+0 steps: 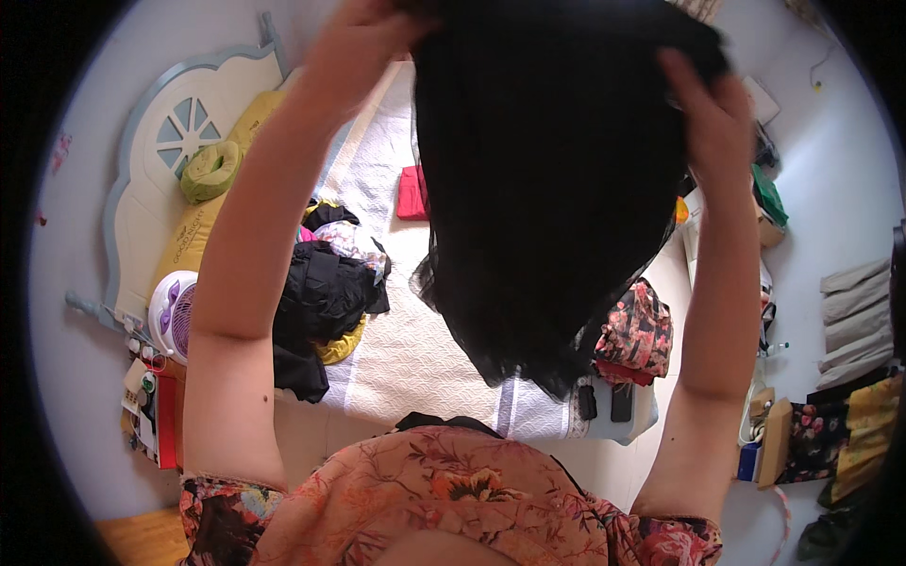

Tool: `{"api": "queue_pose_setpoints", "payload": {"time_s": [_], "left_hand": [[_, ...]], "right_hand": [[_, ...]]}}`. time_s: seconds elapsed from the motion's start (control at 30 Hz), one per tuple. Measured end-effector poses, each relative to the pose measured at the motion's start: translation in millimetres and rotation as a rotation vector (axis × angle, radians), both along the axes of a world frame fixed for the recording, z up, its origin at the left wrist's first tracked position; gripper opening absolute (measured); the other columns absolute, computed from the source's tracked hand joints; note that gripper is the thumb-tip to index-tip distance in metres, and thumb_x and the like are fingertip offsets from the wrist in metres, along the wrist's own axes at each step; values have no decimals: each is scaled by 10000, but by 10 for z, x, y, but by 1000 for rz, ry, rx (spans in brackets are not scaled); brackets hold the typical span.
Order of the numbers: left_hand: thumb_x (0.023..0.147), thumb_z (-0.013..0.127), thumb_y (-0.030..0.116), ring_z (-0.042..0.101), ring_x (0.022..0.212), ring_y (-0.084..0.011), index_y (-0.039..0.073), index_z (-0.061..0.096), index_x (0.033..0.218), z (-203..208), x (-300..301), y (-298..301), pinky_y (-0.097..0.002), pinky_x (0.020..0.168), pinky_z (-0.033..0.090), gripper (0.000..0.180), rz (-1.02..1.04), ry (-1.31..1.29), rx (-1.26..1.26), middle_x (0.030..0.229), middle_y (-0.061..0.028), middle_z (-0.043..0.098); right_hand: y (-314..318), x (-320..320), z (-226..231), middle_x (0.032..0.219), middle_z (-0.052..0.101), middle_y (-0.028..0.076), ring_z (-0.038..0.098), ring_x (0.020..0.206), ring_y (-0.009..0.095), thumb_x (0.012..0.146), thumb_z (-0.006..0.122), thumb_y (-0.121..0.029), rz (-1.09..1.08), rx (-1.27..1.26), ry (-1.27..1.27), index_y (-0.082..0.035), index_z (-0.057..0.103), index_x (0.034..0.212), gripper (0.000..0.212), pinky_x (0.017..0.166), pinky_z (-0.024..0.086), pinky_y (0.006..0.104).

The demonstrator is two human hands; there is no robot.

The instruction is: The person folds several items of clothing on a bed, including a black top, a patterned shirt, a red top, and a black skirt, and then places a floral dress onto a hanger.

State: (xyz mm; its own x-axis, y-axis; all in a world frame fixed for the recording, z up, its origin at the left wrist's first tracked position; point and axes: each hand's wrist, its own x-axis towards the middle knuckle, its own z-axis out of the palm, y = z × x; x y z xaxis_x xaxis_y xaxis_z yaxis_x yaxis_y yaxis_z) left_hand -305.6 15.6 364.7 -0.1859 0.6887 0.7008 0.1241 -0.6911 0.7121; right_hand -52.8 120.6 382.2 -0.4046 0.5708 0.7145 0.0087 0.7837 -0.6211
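Observation:
A black garment of thin, partly sheer cloth (pixel 557 189) hangs in front of me, raised by both arms. Its top edge runs out of the picture, and I cannot make out what kind of garment it is. My left hand (pixel 373 38) grips its upper left side, with the fingertips hidden behind the cloth. On the upper right side, my right hand (pixel 713 118) holds the edge, blurred a little by motion. The lower hem dangles over the bed (pixel 406 349), where a folded red cloth (pixel 411 194) lies partly covered by the garment.
A heap of dark clothes (pixel 326 288) lies on the bed's left side. Folded floral clothes (pixel 637 330) and a black phone (pixel 621 403) are at the right edge. Left stand a white fan (pixel 175 316), a green neck pillow (pixel 210 172) and the headboard (pixel 142 189).

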Motion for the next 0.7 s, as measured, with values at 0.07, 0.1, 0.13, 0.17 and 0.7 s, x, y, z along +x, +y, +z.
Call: {"api": "queue_pose_setpoints", "payload": {"time_s": [0.07,0.1,0.13,0.17,0.7], "left_hand": [[780,570,124,531,871,-138,111,533,1077,-163,-77,199,-288,834,386,299,95,68,-330,976,-17,563],[770,579,119,530,857,-123,104,538,1062,-224,-90,178,-265,813,392,296,66,4,-334,963,-8,564],[759,587,113,529,844,-107,96,542,1047,-265,-114,195,-242,791,398,292,35,-50,-327,951,0,566],[757,576,119,535,820,-92,73,561,985,-280,6,101,-235,747,420,233,42,-88,-255,875,7,576],[789,523,71,532,869,-102,24,501,1069,-365,58,-83,-224,782,411,285,-107,-55,-291,941,-29,569]], "right_hand": [[308,-107,-42,731,593,18,532,647,110,740,621,-340,-76,20,-298,-63,612,910,325,622,413,248],[343,-63,-112,725,586,10,513,646,96,733,630,-326,-79,1,-280,-53,614,905,323,614,401,237],[328,-61,-145,725,586,10,513,646,96,733,630,-326,-84,19,-266,-53,614,905,323,614,401,237],[282,-62,-204,724,585,7,507,648,88,738,626,-312,-26,-54,-176,-52,613,908,311,612,398,232],[169,-81,-225,880,593,63,557,822,148,654,702,-229,359,-469,-293,-18,563,1003,431,745,434,269]]}}
